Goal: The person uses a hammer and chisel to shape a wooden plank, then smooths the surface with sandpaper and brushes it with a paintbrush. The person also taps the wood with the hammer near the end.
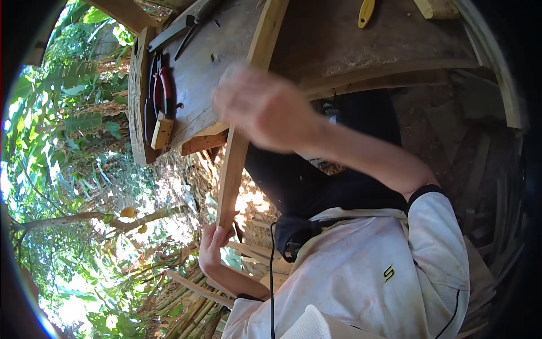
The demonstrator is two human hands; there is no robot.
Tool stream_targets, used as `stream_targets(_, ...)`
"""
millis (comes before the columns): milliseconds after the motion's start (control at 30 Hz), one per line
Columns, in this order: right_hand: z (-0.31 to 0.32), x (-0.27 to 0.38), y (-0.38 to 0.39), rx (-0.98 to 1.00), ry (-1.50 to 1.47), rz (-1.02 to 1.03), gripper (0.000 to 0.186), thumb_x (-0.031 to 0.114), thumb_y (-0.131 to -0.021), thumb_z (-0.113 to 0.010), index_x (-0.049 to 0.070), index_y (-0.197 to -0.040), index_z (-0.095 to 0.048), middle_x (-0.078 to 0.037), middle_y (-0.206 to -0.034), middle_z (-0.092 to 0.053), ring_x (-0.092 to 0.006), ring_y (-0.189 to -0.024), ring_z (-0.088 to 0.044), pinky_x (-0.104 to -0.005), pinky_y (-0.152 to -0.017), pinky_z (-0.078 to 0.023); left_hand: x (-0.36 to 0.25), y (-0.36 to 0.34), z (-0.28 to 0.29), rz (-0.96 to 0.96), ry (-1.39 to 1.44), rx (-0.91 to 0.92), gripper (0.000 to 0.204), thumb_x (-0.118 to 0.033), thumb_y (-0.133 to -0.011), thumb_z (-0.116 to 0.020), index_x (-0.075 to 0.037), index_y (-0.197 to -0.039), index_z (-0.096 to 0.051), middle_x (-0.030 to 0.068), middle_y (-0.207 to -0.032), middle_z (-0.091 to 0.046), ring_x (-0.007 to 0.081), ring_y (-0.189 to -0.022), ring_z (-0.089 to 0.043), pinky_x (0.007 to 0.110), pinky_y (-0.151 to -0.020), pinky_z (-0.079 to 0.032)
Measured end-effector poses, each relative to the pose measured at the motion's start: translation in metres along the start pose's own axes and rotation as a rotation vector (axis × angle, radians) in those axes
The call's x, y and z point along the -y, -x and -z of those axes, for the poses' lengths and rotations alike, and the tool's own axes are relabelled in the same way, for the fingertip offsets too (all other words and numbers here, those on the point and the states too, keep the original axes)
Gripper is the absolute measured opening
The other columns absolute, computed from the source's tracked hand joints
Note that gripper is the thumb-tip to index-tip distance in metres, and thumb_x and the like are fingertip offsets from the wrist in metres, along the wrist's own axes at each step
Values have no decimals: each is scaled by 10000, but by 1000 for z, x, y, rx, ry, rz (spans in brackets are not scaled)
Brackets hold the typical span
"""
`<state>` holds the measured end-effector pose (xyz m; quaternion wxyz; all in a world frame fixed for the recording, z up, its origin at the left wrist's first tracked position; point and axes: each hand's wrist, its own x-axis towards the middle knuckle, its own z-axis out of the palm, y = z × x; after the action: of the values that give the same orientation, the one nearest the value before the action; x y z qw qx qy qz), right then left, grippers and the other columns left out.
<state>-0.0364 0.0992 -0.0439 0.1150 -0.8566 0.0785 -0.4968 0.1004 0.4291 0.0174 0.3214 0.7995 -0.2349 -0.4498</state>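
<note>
A long, narrow wooden strip [232,172] lies slanted across the workbench [214,53], its near end sticking out past the bench edge. My left hand [212,243] is closed around that near end, thumb along the wood. Over the middle of the strip is my right hand [262,107], smeared by motion. Its fingers seem curled, but whether they grip the strip or something small cannot be made out. The part of the strip beneath this hand is hidden.
Red-handled pliers [165,87] and a small light wood block [162,131] lie by the bench's left rail [137,96]. Dark metal tools [192,28] rest farther back. A yellow handle [366,12] lies at the far right. Scrap boards [488,169] stand at right; plants grow at left.
</note>
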Motion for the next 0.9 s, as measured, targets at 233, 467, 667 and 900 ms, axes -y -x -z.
stream_targets(233,5,-33,-12,-39,-136,21,134,121,-856,-641,81,-965,-707,-58,-996,-706,-243,-1004,-677,-352,-824,-592,1,6,3,-24,16,24,673,-536,-1010,-531,77,-1265,-642,-9,-745,-532,53,-595,-340,249,-537,-257)
stream_targets(467,2,14,3,96,-373,148,154,142,-937,-660,73,-1055,-731,-80,-1200,-728,-233,-1171,-674,-379,-1089,-508,-7,4,7,-14,6,127,697,-554,-1015,-500,78,-1276,-636,-27,-733,-490,48,-597,-328,247,-534,-236)
stream_targets(667,5,26,11,67,-340,49,214,136,-909,-695,82,-1114,-723,-65,-1197,-724,-241,-1155,-675,-381,-1078,-523,-5,9,6,8,-20,55,680,-538,-1027,-488,62,-1317,-624,-31,-733,-485,49,-604,-321,243,-543,-244)
stream_targets(900,21,-2,-3,176,-204,9,269,124,-879,-718,78,-1144,-710,-94,-1227,-712,-271,-1157,-677,-400,-1016,-559,-6,3,4,-22,23,147,679,-540,-1030,-476,47,-1344,-616,-31,-726,-490,47,-597,-321,238,-544,-246)
